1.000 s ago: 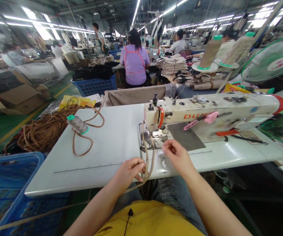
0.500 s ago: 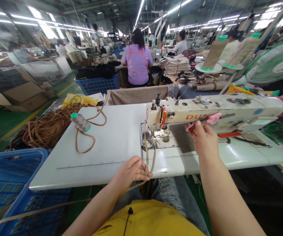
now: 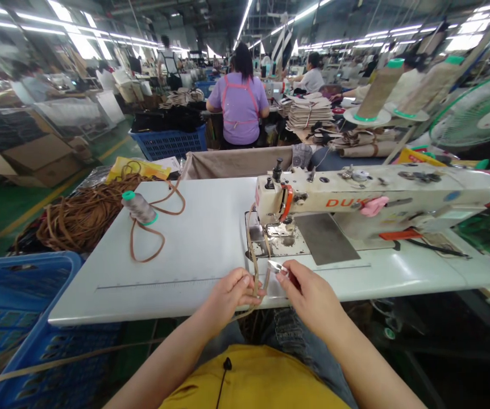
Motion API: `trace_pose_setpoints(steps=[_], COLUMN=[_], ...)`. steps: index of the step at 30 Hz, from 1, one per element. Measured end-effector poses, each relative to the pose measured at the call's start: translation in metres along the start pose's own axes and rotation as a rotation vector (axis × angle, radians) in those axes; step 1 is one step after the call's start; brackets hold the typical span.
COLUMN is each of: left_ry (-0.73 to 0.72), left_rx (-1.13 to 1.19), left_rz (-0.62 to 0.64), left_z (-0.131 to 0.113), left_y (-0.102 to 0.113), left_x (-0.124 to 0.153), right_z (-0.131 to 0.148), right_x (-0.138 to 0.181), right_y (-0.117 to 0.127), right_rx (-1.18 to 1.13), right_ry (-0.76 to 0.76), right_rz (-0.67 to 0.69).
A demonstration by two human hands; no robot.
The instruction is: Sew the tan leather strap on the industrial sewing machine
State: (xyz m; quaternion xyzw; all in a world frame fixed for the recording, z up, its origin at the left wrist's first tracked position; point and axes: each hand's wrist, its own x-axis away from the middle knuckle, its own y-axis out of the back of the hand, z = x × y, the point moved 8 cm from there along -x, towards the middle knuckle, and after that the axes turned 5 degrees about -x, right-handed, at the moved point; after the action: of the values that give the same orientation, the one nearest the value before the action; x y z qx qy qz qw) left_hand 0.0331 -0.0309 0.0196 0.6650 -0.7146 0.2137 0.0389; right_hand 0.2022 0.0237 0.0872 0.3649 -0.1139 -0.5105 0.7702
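Back from the sewing machine [image 3: 377, 196], right hand [image 3: 313, 298] grips snips [image 3: 279, 267] beside the strap [image 3: 252, 253] pinched in left hand [image 3: 230, 295]; thread spool [image 3: 140, 208] lies well apart.

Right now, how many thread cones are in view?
3: a grey cone lying on the table, two tan cones upright behind the sewing machine. Others may be hidden.

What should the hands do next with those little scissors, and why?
Probably slide the snips over to the strap and cut. The left hand pinches the tan strap at the edge of the table, it runs up to the sewing machine, and the right hand holds the snips with their tips pointing at it, close by.
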Motion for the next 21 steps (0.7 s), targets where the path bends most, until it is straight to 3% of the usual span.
trace_pose_setpoints(steps=[3,7,16,21], left_ry=[-0.026,-0.056,-0.070,-0.056], left_rx=[-0.013,-0.025,-0.094,-0.122], left_rz=[0.004,0.016,0.000,0.012], left_z=[-0.001,-0.003,-0.007,-0.003], left_y=[-0.002,-0.004,-0.011,-0.012], left_x=[0.000,0.001,0.004,0.002], right_z=[0.020,0.031,0.037,0.037], right_x=[0.002,0.002,0.002,0.004], right_y=[-0.005,-0.013,-0.028,-0.026], right_rx=[0.262,0.420,0.599,0.578], right_ry=[0.103,0.169,0.165,0.164], right_rz=[0.040,0.053,0.064,0.015])
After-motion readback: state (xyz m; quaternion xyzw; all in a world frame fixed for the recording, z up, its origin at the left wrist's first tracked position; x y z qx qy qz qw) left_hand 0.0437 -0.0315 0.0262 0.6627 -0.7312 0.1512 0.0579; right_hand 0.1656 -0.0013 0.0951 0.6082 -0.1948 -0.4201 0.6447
